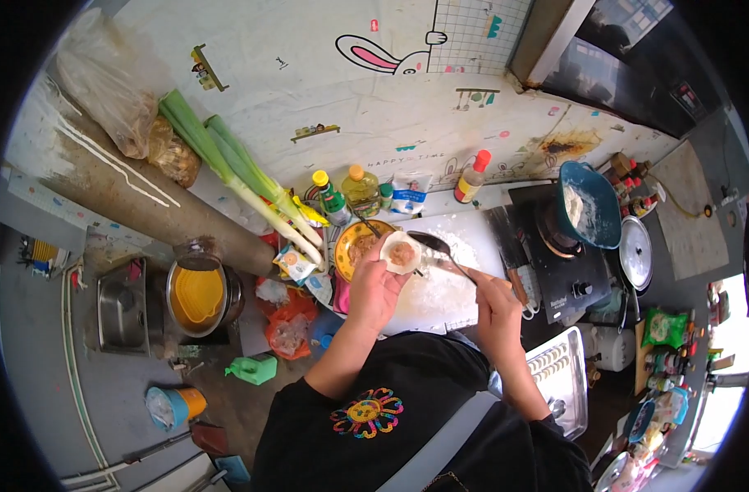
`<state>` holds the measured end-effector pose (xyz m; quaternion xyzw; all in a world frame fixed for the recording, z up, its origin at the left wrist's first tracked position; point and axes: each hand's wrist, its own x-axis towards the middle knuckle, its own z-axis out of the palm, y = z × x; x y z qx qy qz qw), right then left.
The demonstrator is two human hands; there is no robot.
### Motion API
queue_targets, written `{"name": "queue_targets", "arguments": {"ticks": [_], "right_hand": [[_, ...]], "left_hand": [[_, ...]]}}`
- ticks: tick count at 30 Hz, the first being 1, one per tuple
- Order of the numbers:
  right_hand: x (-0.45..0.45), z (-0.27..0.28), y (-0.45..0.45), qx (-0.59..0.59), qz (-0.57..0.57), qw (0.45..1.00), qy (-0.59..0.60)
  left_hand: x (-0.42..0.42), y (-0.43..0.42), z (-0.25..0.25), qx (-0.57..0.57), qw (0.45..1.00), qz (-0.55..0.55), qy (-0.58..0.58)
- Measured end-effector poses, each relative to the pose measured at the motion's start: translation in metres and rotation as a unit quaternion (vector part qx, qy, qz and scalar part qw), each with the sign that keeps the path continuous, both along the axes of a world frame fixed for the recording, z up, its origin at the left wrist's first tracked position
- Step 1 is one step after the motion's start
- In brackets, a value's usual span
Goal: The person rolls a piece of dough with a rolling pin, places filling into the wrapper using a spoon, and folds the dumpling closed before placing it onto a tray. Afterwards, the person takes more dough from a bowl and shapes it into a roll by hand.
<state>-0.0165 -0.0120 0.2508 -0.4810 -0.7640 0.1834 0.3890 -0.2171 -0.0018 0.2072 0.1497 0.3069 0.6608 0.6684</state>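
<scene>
My left hand (375,287) holds a round dough wrapper (401,252) with pinkish filling in its middle. My right hand (497,307) is closed on the handle of a dark metal spoon (440,248), whose bowl is just right of the wrapper. Behind my left hand sits a yellow-rimmed bowl (342,248) of minced filling, partly hidden by the hand. Under both hands lies a white board (420,307) dusted with flour. A wooden rod or handle shows beside my right hand.
Bottles (332,199) and long leeks (227,168) stand behind the board at left. To the right are a knife (516,283), a stove (567,291) and a teal basin (589,205) with flour. A metal tray (578,385) holding pale pieces is near my right forearm.
</scene>
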Motion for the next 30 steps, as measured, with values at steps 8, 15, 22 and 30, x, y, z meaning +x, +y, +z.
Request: {"name": "queue_targets", "arguments": {"ticks": [8, 15, 22, 30], "right_hand": [[-0.006, -0.008, 0.008, 0.063, 0.068, 0.994, -0.051], [-0.021, -0.021, 0.016, 0.085, 0.078, 0.992, -0.046], [-0.041, -0.032, 0.025, 0.072, 0.111, 0.990, -0.045], [-0.073, -0.093, 0.039, -0.061, 0.085, 0.994, 0.009]], "left_hand": [[-0.011, -0.003, 0.006, -0.020, 0.997, 0.000, -0.078], [-0.032, -0.006, -0.010, 0.008, 0.999, 0.002, -0.035], [-0.055, -0.005, -0.014, 0.003, 1.000, 0.023, -0.005], [-0.098, -0.006, -0.035, -0.007, 0.997, 0.066, -0.026]]}}
